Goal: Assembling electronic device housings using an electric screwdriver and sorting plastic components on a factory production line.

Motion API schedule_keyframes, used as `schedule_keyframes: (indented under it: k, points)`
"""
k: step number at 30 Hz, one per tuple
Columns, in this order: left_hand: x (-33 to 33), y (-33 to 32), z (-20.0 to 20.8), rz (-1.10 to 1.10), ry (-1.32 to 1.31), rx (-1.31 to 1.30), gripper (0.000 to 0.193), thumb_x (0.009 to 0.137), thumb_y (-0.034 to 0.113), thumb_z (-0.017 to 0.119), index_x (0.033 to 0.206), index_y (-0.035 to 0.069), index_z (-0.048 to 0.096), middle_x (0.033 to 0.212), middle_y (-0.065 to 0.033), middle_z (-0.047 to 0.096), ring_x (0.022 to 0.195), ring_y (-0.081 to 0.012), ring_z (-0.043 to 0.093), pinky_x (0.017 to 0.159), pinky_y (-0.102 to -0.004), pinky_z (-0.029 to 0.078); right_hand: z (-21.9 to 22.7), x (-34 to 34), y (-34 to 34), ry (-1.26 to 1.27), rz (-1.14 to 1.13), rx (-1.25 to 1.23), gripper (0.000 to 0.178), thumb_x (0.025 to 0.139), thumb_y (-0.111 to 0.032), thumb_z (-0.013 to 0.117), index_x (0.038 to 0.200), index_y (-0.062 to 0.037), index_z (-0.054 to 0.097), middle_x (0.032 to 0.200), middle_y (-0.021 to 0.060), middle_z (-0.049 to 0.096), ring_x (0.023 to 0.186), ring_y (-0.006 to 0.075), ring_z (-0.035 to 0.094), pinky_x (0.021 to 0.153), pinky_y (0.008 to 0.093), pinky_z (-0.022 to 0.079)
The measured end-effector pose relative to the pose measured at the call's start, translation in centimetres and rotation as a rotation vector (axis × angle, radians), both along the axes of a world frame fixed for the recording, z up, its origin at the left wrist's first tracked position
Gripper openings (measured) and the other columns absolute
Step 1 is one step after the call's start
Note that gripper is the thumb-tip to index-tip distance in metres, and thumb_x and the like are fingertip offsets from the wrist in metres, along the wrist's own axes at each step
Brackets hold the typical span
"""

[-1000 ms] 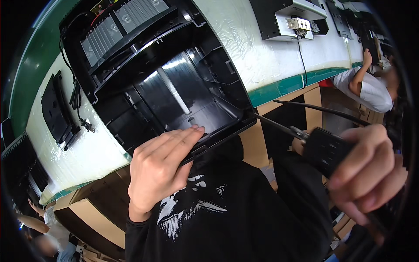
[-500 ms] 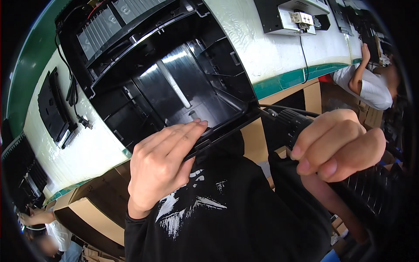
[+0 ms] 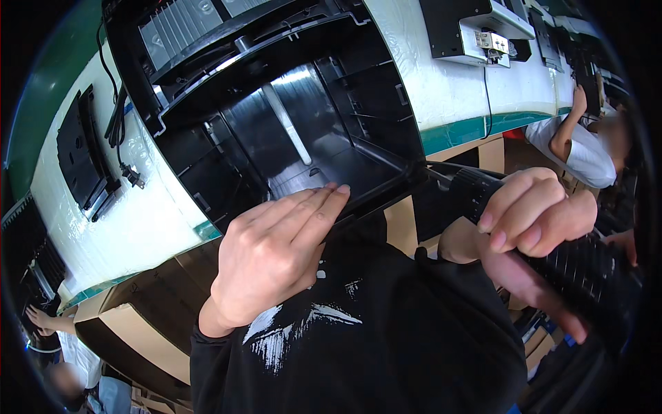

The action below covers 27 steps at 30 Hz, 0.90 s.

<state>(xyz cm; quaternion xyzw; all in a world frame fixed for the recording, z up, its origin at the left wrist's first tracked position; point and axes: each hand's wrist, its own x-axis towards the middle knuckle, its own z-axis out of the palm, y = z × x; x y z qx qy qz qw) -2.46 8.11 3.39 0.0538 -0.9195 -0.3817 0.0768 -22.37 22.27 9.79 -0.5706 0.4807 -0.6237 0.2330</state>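
Observation:
A large black plastic housing (image 3: 345,160) with a hollow inside lies on the table at my front edge. My left hand (image 3: 276,245) lies over its near rim, fingers together and thumb tucked beneath, gripping the edge. In my right hand (image 3: 538,210) is a black electric screwdriver (image 3: 474,190) with a ribbed collar, the fingers wrapped round its body. The tool lies sideways, its thin bit pointing left at the housing's near right corner. Whether the bit sits on a screw I cannot tell.
A black plastic panel (image 3: 84,155) and a power plug (image 3: 131,176) on a cord lie left on the white table covering (image 3: 162,200). A metal-and-black unit (image 3: 476,38) stands at the far right. Cardboard boxes (image 3: 141,338) are below. Co-workers sit at both sides.
The housing and table appear slightly further right in the view. My right hand with the screwdriver is a little higher, its bit still by the same corner. My left hand keeps to the rim.

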Motion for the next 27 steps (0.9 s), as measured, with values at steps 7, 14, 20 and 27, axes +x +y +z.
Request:
schedule_keyframes:
  k: [7,14,20,27]
  points:
    - [0.6,-0.1,-0.5,0.030,0.138,-0.024,0.036,0.063,-0.001,0.064,0.098,0.003,0.065,0.091,-0.0083,0.067,0.086,-0.0175,0.065,0.074,-0.0258,0.051,-0.9,0.6,-0.4,-0.276,-0.067,-0.082,0.076,0.063,-0.071,0.064,0.087,-0.0010,0.047,0.070,0.0100,0.055,0.057,0.0180,0.055,0.053,0.0275,0.048]
    - [3.3,-0.4,-0.6,0.165,0.184,-0.170,0.023,0.071,0.015,0.069,0.094,0.010,0.069,0.090,-0.0003,0.067,0.094,-0.0158,0.061,0.094,-0.0414,0.039,6.1,-3.6,7.0,-0.324,-0.073,-0.399,0.058,0.072,-0.064,0.057,0.075,-0.0071,0.047,0.058,0.0022,0.051,0.045,0.0140,0.053,0.051,0.0221,0.050]
    - [0.9,-0.3,-1.7,0.183,0.320,-0.119,0.022,0.068,0.022,0.073,0.086,0.010,0.070,0.085,0.0007,0.068,0.087,-0.0124,0.061,0.089,-0.0332,0.034,7.6,-11.3,9.8,0.060,-0.870,-0.748,0.074,0.068,-0.083,0.039,0.070,-0.0083,0.043,0.061,0.0022,0.044,0.045,0.0125,0.040,0.042,0.0231,0.035]
    - [-0.5,-0.1,-2.0,0.214,0.301,-0.106,0.023,0.064,0.017,0.076,0.083,0.007,0.068,0.084,-0.0025,0.069,0.090,-0.0165,0.062,0.089,-0.0344,0.034,1.6,-14.5,5.9,0.133,-1.188,-0.522,0.089,0.070,-0.084,0.004,0.060,-0.0056,0.044,0.054,0.0104,0.047,0.041,0.0211,0.047,0.051,0.0386,0.050]
